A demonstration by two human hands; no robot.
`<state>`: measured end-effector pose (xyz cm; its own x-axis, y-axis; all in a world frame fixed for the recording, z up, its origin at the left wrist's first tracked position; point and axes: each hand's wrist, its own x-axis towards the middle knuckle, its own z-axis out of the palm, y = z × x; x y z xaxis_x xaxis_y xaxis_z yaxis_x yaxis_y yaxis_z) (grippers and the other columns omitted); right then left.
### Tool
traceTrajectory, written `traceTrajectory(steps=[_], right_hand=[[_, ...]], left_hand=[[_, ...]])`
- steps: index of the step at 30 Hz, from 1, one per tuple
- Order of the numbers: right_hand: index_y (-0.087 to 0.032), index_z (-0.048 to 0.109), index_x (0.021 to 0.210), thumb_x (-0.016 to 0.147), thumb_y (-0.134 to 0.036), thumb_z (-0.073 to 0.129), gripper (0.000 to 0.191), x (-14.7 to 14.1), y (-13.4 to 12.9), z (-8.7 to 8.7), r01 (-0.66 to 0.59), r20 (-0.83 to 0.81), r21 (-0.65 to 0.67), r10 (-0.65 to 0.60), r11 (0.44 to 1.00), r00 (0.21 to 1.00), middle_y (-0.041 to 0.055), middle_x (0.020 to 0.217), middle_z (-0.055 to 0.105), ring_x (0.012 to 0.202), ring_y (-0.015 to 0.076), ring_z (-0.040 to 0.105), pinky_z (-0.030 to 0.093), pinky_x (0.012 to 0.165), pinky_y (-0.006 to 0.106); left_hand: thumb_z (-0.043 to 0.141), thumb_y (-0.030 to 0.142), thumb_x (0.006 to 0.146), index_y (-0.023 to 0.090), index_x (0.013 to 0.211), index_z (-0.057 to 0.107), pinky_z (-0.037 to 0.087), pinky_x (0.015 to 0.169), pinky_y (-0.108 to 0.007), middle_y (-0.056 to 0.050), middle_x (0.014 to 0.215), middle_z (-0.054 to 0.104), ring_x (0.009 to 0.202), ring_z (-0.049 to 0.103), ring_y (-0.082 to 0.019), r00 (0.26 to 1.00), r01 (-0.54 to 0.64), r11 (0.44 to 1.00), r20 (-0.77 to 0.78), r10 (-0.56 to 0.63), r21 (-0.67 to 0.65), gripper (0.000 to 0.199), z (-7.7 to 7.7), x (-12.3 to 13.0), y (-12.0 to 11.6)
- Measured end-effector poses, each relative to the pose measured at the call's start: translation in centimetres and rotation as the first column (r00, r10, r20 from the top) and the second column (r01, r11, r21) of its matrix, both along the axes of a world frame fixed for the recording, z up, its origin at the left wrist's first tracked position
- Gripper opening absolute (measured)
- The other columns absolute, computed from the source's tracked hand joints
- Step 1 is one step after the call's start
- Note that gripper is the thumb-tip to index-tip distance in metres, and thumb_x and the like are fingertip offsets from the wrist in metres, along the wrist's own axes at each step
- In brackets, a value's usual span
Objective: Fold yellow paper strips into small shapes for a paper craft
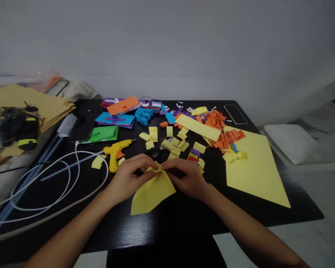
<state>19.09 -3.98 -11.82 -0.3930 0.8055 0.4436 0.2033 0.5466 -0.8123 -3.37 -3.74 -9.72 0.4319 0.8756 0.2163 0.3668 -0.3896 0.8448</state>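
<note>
At the far left I see a stack of tan envelopes [48, 108], with a black device [18, 128] banded in yellow-green in front of it. A white cable [69, 178] loops over the black table [201, 219]. Next I find a green folded paper [103, 134], then a yellow glue gun [115, 152] lying just beyond my left hand [130, 178]. That hand is nearly closed, thumb and fingers pinching the upper edge of a yellow paper piece [153, 195]. The piece sits at the table's near middle, between my two hands, gathered at the pinch and spreading wider toward me. Behind it I have small yellow folded pieces [175, 143] scattered about. My right hand [188, 178] is curled in too, its fingertips gripping the same edge right beside the left's. Farther right, orange folded pieces [216, 121] are heaped near a yellow strip [198, 127]. A phone [235, 114] lies toward the back corner, and a large yellow sheet [255, 171] covers the table's right side.
</note>
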Motion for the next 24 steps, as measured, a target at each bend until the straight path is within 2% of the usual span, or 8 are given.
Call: traceTrajectory(steps=[4,8,13,15,17,18,21,24], right_hand=[[-0.024,0.072,0.103,0.095,-0.020,0.064,0.013,0.1,-0.2,0.1,-0.002,-0.010,-0.080,0.001,0.997,1.000,0.0055,0.099,0.079,0.092,0.0194,0.075,0.060,0.083,0.033],[-0.022,0.067,0.115,0.094,-0.019,0.060,0.022,0.4,-0.5,0.5,-0.040,-0.073,-0.189,0.026,0.981,0.997,0.0086,0.110,0.075,0.100,0.0211,0.073,0.059,0.089,0.036],[-0.022,0.063,0.124,0.090,-0.032,0.066,0.035,0.8,-0.8,1.3,-0.034,-0.111,-0.042,0.029,0.999,0.993,0.0127,0.126,0.067,0.122,0.0285,0.062,0.049,0.108,0.047],[-0.022,0.060,0.128,0.084,-0.042,0.074,0.050,0.8,-1.0,1.5,-0.027,-0.060,0.030,0.029,0.999,0.998,0.0137,0.127,0.065,0.122,0.0311,0.060,0.049,0.107,0.049],[-0.024,0.059,0.131,0.079,-0.044,0.080,0.060,0.6,-1.2,1.5,-0.012,0.007,0.094,0.011,0.996,1.000,0.0140,0.127,0.064,0.119,0.0316,0.061,0.052,0.103,0.049],[-0.024,0.059,0.130,0.079,-0.040,0.081,0.058,0.4,-1.3,1.4,0.008,0.033,0.123,-0.012,0.992,0.999,0.0137,0.125,0.064,0.117,0.0307,0.062,0.054,0.101,0.048],[-0.025,0.064,0.121,0.085,-0.020,0.071,0.037,-0.1,-1.4,0.8,0.112,0.058,0.194,-0.125,0.975,0.990,0.0116,0.116,0.067,0.109,0.0261,0.066,0.058,0.094,0.043],[-0.025,0.069,0.110,0.089,-0.010,0.065,0.026,-0.4,-1.3,0.2,0.187,0.034,0.236,-0.200,0.954,0.979,0.0091,0.107,0.071,0.102,0.0224,0.070,0.060,0.089,0.038]], left_hand=[[0.067,0.018,0.092,0.022,0.097,0.073,0.047,0.063,-0.024,-0.003,0.096,0.072,0.073,0.062,-0.012,1.000,-0.003,1.000,-0.022,0.004,0.022,0.008,0.2,-0.1,0.0],[0.062,0.005,0.085,0.021,0.097,0.072,0.049,0.066,-0.024,-0.004,0.100,0.073,0.082,0.067,-0.015,0.999,-0.014,0.996,-0.041,0.018,0.090,0.022,0.3,-0.4,-0.1],[0.064,0.007,0.086,0.021,0.103,0.069,0.053,0.083,-0.029,-0.006,0.103,0.071,0.097,0.068,-0.019,0.997,-0.053,0.984,-0.051,0.063,0.172,0.022,0.3,-0.4,-0.3],[0.064,0.010,0.089,0.021,0.105,0.068,0.053,0.083,-0.029,-0.006,0.105,0.070,0.098,0.068,-0.019,0.994,-0.068,0.977,-0.069,0.083,0.200,0.020,0.2,-0.5,-0.3],[0.064,0.013,0.091,0.022,0.108,0.067,0.053,0.082,-0.029,-0.006,0.107,0.070,0.097,0.067,-0.019,0.991,-0.085,0.969,-0.085,0.108,0.232,0.019,0.1,-0.5,-0.4],[0.064,0.015,0.092,0.022,0.108,0.066,0.053,0.081,-0.030,-0.006,0.107,0.070,0.097,0.067,-0.019,0.989,-0.094,0.965,-0.092,0.120,0.245,0.018,0.1,-0.5,-0.5],[0.064,0.017,0.092,0.022,0.110,0.065,0.053,0.078,-0.031,-0.007,0.110,0.069,0.096,0.066,-0.020,0.985,-0.108,0.957,-0.102,0.140,0.269,0.019,0.3,-0.5,-0.7],[0.064,0.018,0.090,0.022,0.110,0.065,0.053,0.076,-0.031,-0.007,0.108,0.068,0.087,0.064,-0.018,0.989,-0.085,0.968,-0.097,0.110,0.234,0.020,0.4,-0.4,-1.1]])
